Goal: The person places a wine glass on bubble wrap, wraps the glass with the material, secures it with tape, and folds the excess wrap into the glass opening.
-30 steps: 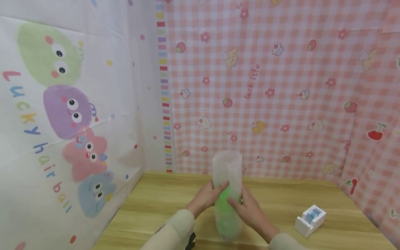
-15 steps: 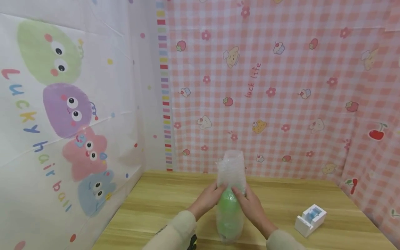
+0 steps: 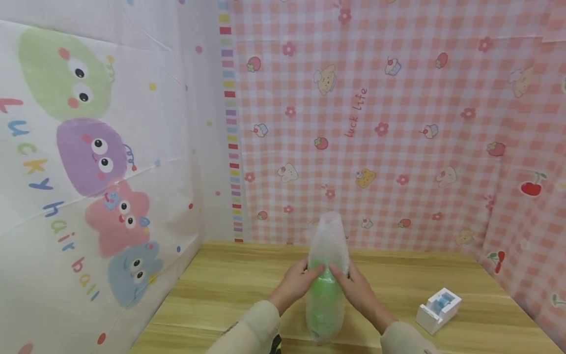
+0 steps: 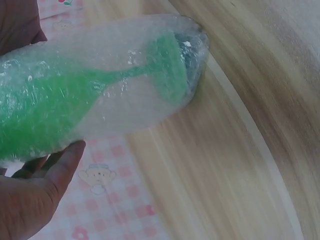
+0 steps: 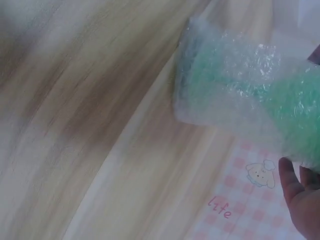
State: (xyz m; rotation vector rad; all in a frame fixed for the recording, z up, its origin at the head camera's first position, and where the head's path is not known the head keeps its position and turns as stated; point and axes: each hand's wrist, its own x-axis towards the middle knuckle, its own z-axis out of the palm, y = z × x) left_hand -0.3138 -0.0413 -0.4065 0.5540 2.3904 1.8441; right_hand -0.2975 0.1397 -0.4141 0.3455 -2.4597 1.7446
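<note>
A green stemmed glass stands upright inside a roll of bubble wrap; its bowl, stem and round foot show through the plastic in the left wrist view. My left hand grips the wrapped glass from the left, thumb across the front. From the right, my right hand holds it the same way, the two thumbs almost meeting. Above the hands the wrap rises past the glass and narrows toward its top. Most fingers are hidden behind the bundle in the head view.
On the right of the wooden table stands a white tape dispenser with a blue roll. A dark object peeks out beside the left sleeve, mostly hidden. Pink checked cloth hangs behind, and a white printed sheet on the left.
The wrap's upper end has gone from a wide open tube to a flattened, narrower top. Both thumbs have come closer together on the front, and the bundle has shifted slightly right.
</note>
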